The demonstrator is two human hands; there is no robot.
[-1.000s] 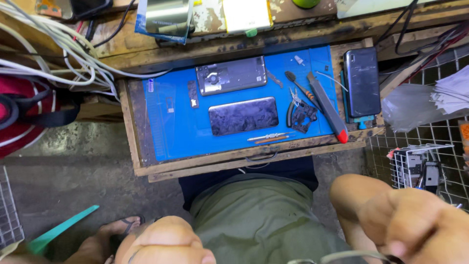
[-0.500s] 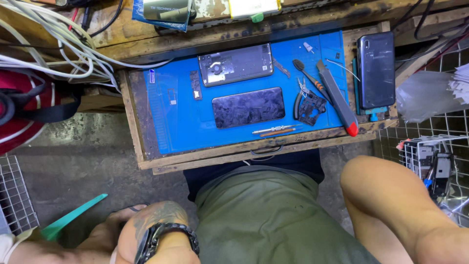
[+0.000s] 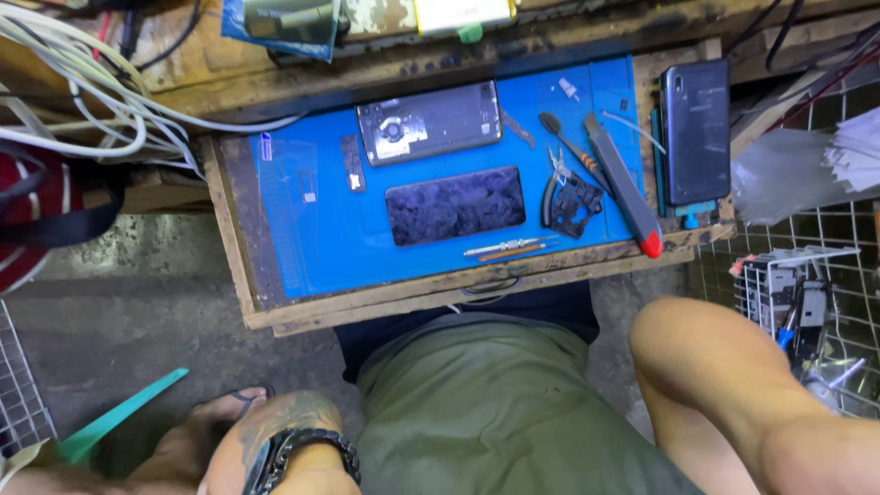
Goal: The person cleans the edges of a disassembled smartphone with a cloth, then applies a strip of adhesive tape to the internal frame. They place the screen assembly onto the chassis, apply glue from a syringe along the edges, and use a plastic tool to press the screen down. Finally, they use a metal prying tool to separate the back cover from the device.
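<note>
A phone screen (image 3: 455, 203) is laid flat at the middle of the blue mat (image 3: 302, 238), an opened phone body (image 3: 429, 122) just behind it. A braceleted left wrist (image 3: 298, 451) is seen low; no hand's grip can be told.

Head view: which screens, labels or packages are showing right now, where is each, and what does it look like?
Phone screen: middle of the blue mat, dark glossy rectangle, unlit.
Opened phone body: just above it on the mat, grey rectangle, insides showing.
Dark phone: right edge of the bench, back up, black-blue rectangle.
Clear bag: top shelf, bluish plastic.
Yellow pack: top edge, flat.
</note>
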